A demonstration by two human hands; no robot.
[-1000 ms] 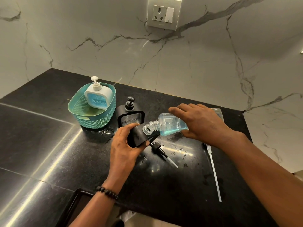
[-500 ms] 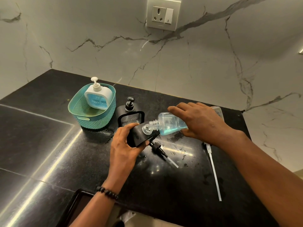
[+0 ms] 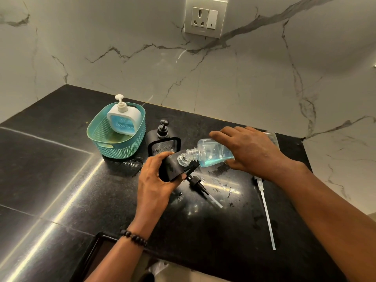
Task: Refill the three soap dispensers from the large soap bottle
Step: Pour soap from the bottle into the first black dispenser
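My right hand (image 3: 252,151) grips the large clear soap bottle (image 3: 211,152), tipped almost flat with blue soap pooled along its lower side. Its open neck sits over the top of a black dispenser (image 3: 173,166), which my left hand (image 3: 156,176) holds tilted on the black counter. That dispenser's black pump (image 3: 198,183) lies loose just to its right. A second black dispenser (image 3: 163,139) with its pump on stands behind. A white dispenser (image 3: 124,119) with blue soap leans inside the teal basket (image 3: 114,147).
A long clear pump tube (image 3: 266,214) lies on the counter (image 3: 61,180) at the right, under my right forearm. Wet smears mark the counter near the bottle. The marble wall carries a socket plate (image 3: 205,17). The counter's front edge runs near my wrists.
The bottle's neck has moved slightly lower and closer over the black dispenser's top. Both hands keep their grips; the rest stays put.
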